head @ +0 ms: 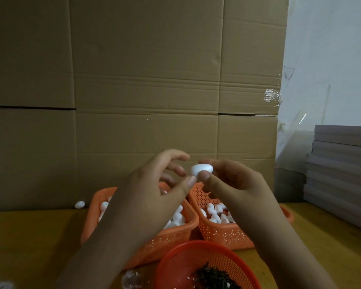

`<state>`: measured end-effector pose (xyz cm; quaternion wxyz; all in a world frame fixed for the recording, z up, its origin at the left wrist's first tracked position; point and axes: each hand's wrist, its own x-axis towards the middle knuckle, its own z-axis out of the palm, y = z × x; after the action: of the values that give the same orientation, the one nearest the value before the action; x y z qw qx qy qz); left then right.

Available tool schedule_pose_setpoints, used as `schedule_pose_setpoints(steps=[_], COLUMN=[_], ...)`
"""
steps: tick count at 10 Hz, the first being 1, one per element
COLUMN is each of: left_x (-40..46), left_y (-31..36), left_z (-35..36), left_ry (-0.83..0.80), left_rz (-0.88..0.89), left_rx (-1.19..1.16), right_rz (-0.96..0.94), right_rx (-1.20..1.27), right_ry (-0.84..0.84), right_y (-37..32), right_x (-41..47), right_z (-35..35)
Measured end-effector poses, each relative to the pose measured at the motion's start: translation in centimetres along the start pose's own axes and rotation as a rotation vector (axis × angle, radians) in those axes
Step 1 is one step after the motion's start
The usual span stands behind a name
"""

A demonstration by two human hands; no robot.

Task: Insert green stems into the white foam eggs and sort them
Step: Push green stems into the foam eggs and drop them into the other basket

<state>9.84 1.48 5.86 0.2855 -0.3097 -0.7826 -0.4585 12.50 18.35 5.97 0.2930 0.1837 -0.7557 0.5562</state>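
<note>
My right hand (pixel 233 182) pinches a white foam egg (pixel 201 169) between thumb and fingers, raised above the baskets. My left hand (pixel 154 184) is beside it with fingers loosely spread; its thumb tip touches the egg's lower left. No stem shows in either hand. Below stand two orange rectangular baskets, the left basket (pixel 175 236) and the right basket (pixel 223 234), each holding several white foam eggs. A round red basket (pixel 175 261) at the front holds a dark pile of green stems (pixel 215 277).
A wooden table (pixel 29 247) carries everything. One loose egg (pixel 79 204) lies at the foot of the tall cardboard wall (pixel 146 80) behind. Stacked grey boards (pixel 342 174) stand at the right. Crumpled clear plastic (pixel 131 278) lies near the front edge.
</note>
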Motion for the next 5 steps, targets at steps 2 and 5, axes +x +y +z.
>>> schedule_pose_setpoints(steps=[2, 5], left_x=[-0.1, 0.2], left_y=[0.3, 0.0], left_z=[1.5, 1.6], left_ry=[0.002, 0.141], left_rz=[0.136, 0.353], left_rx=[0.156, 0.316], right_rz=[-0.020, -0.050], right_rx=[-0.032, -0.156], right_ry=[0.024, -0.012], right_y=[0.2, 0.1], right_x=[0.0, -0.5], right_z=[0.6, 1.3])
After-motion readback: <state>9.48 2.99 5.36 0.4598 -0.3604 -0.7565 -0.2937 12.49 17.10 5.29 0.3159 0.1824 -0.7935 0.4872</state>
